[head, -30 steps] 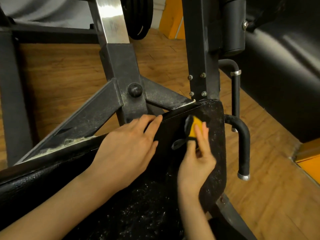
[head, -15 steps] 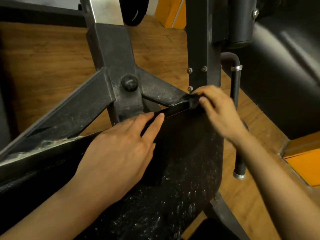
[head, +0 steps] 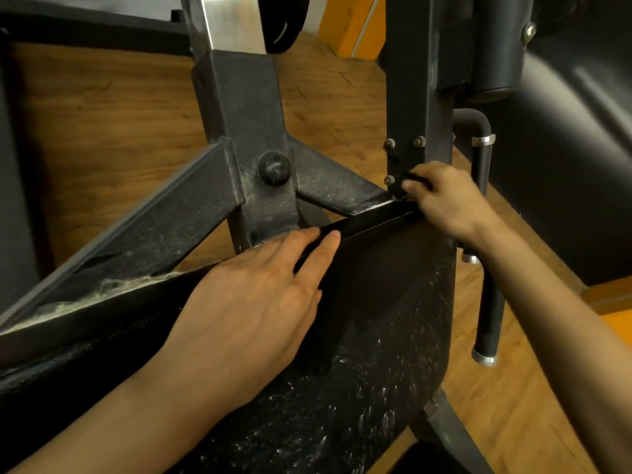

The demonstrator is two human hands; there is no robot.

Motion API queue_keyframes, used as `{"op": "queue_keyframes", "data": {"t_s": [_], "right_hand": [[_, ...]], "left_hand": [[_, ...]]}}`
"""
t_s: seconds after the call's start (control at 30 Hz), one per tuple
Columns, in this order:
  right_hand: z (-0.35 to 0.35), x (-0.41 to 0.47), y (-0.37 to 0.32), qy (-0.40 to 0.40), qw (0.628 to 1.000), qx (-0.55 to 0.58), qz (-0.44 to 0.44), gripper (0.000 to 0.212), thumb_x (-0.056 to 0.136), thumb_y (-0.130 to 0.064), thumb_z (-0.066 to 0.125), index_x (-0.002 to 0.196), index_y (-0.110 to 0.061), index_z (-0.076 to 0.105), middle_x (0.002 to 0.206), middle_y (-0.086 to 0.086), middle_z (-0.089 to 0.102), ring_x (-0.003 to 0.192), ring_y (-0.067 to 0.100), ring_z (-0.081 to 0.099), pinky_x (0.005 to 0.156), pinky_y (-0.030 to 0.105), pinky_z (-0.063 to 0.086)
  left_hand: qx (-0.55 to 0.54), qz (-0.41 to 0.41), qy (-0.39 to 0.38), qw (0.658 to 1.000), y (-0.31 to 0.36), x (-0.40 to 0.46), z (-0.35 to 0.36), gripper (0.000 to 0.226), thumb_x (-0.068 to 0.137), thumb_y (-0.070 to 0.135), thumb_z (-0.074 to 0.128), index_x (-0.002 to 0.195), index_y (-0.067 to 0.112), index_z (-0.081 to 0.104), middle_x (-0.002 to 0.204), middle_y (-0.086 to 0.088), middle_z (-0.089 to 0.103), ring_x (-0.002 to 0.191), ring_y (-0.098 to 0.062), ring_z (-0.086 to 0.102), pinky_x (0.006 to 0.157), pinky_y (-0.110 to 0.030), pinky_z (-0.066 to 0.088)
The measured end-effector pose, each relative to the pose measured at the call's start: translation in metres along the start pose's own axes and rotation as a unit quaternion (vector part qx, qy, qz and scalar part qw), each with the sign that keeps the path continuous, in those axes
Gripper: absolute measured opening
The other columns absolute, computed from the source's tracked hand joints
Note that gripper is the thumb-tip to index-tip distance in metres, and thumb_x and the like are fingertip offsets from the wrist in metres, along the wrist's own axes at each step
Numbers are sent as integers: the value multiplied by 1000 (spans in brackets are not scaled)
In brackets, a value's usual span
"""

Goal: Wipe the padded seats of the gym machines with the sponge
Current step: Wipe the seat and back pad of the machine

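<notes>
Left hand (head: 253, 302) rests flat on the padded seat (head: 376, 354), fingers straight and together; right hand (head: 444, 200) fingers are curled, clamped on the dark sponge (head: 405, 186) at the seat's far corner

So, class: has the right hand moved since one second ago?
Yes. The right hand has gone from the middle of the padded seat up to its far corner, beside the bolted upright post.

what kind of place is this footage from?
Most likely a gym: a black padded seat mounted on a heavy black steel machine frame, a black foam-covered handle bar beside it, and a wood-look plank floor underneath.
</notes>
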State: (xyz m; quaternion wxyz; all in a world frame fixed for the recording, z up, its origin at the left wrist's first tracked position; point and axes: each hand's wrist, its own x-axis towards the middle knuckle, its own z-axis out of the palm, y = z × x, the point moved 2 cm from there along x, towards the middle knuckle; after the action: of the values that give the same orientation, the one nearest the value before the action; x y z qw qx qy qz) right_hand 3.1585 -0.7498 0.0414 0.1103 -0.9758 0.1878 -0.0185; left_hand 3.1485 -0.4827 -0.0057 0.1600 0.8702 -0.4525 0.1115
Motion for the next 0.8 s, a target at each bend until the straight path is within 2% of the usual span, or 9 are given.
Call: {"op": "queue_keyframes", "data": {"t_s": [0.17,0.27,0.33,0.43,0.5,0.57,0.63,0.7,0.8], "right_hand": [[7,-25,-15,11,990,21,-141,20,98,-16,50,112,-13,64,104,-1,59,103,12,54,94,28,40],[-2,-13,21,76,995,59,-21,24,99,-16,48,118,-14,63,114,4,63,111,16,57,100,32,44],[9,-21,25,184,976,109,51,23,98,-14,50,116,-15,64,115,0,63,110,12,57,102,37,45],[47,-62,-12,327,923,202,21,25,93,-5,55,114,-14,67,122,-3,62,122,7,52,109,27,38],[67,-86,-33,354,896,266,-20,30,90,2,58,115,-11,68,127,0,61,129,10,48,110,18,32],[69,-82,-24,355,895,264,-56,32,90,4,57,118,-9,67,129,3,60,131,13,47,112,24,33],[60,-56,5,362,895,261,-14,31,92,0,55,120,-10,66,131,2,60,131,12,47,113,33,35],[49,-39,24,401,861,302,80,31,93,-3,54,120,-13,66,133,-1,59,131,8,47,113,37,36],[65,-62,-11,422,835,337,104,35,91,0,57,122,-14,65,138,-1,56,136,9,42,116,23,28]], "left_hand": [[-13,-4,-13,1000,-1,0,-1,60,82,37,58,137,13,55,126,-4,65,88,-16,70,54,-18,42],[-23,-5,-20,1000,-1,0,-1,60,83,37,57,138,14,54,127,-4,64,89,-16,70,53,-19,44],[-31,-8,-28,999,0,0,-1,60,84,36,57,139,14,53,128,-4,62,89,-17,70,53,-21,47],[-35,-18,-39,998,1,1,-2,60,85,36,58,140,15,52,130,-2,61,83,-15,69,50,-17,36],[-30,-20,-44,998,1,1,-1,60,85,36,58,140,15,52,130,-1,61,80,-14,68,51,-15,29],[-23,-15,-47,999,2,1,-2,60,84,36,59,140,14,52,129,-2,61,77,-15,68,51,-15,29],[-10,-11,-49,999,3,0,-3,60,85,36,58,140,14,51,129,-2,61,74,-15,67,49,-12,23],[-3,-8,-47,999,3,0,-2,56,90,35,55,142,14,49,130,-1,60,71,-14,66,48,-10,16],[-2,-17,-64,998,2,-1,-1,56,94,39,44,145,16,44,131,2,56,68,-12,61,43,-12,27]]}}
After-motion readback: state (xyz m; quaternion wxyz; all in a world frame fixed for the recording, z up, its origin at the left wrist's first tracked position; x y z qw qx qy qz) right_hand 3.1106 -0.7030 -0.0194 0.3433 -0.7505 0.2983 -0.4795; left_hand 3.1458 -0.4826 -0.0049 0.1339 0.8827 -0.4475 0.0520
